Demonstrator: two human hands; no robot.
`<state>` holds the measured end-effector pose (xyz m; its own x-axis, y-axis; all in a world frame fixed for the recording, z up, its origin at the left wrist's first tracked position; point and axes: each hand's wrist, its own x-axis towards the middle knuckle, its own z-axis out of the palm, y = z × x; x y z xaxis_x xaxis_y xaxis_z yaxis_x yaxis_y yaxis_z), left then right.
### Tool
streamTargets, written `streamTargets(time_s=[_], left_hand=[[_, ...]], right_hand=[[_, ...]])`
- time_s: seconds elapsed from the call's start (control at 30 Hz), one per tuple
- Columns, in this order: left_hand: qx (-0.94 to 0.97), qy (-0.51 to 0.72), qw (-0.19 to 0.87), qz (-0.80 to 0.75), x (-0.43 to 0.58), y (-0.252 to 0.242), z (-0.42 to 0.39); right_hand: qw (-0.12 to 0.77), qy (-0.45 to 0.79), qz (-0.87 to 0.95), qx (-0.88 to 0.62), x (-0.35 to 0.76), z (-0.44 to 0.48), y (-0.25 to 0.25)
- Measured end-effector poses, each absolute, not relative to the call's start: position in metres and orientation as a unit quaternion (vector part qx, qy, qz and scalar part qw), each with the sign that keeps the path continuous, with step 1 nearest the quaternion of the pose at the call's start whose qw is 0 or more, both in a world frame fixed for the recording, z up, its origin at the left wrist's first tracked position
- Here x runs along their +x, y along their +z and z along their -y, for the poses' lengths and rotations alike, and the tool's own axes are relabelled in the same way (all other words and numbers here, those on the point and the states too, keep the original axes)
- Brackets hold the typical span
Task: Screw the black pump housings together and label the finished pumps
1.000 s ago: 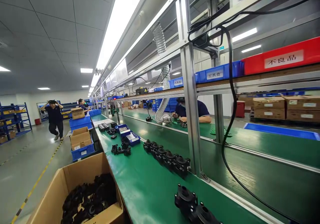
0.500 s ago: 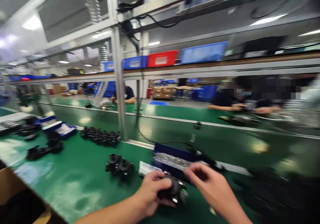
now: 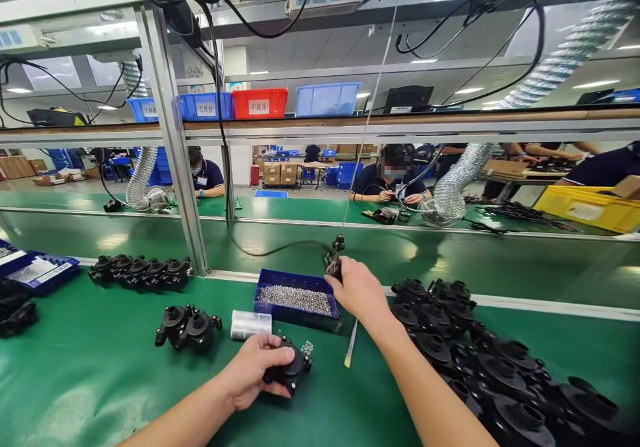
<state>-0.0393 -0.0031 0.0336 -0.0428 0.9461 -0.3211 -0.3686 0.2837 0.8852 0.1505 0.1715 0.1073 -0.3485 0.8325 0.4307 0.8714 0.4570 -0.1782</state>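
My left hand (image 3: 260,367) was closed around a black housing (image 3: 289,371), pressing it onto the green mat (image 3: 100,380) near the front edge. A few loose screws (image 3: 307,348) lay just beside it, and I judged that a nudge of the housing could scatter them. Behind sat the blue tray (image 3: 293,278), full of screws (shallow walls, easy to tip with a wrist). My right hand (image 3: 357,292) was wrapped around a corded tool (image 3: 334,265) at the tray's far corner, and I thought its cable could drag across the tray. A thin stick (image 3: 351,344) lay just beside that forearm and might get swept off. My fingers hid the tool's tip and my palm hid the housing's face. The pile (image 3: 475,354) of housings ran off the right edge.
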Motion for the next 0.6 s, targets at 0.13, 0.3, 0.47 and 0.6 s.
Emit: streamTargets(time_s=[0.13, 0.3, 0.47, 0.6], left_hand=[[0.271, 0.525, 0.633, -0.500, -0.039, 0.037, 0.005], [0.272, 0.527, 0.641, -0.488, -0.039, 0.039, 0.005], [0.297, 0.520, 0.642, -0.479, -0.040, 0.035, 0.004], [0.321, 0.508, 0.642, -0.476, -0.042, 0.028, 0.002]], right_hand=[[0.476, -0.034, 0.759, -0.442, 0.145, -0.136, 0.133], [0.576, 0.409, 0.688, -0.166, 0.121, -0.078, 0.141], [0.540, 0.577, 0.609, -0.069, 0.100, -0.047, 0.133], [0.492, 0.621, 0.610, -0.022, 0.092, -0.043, 0.125]])
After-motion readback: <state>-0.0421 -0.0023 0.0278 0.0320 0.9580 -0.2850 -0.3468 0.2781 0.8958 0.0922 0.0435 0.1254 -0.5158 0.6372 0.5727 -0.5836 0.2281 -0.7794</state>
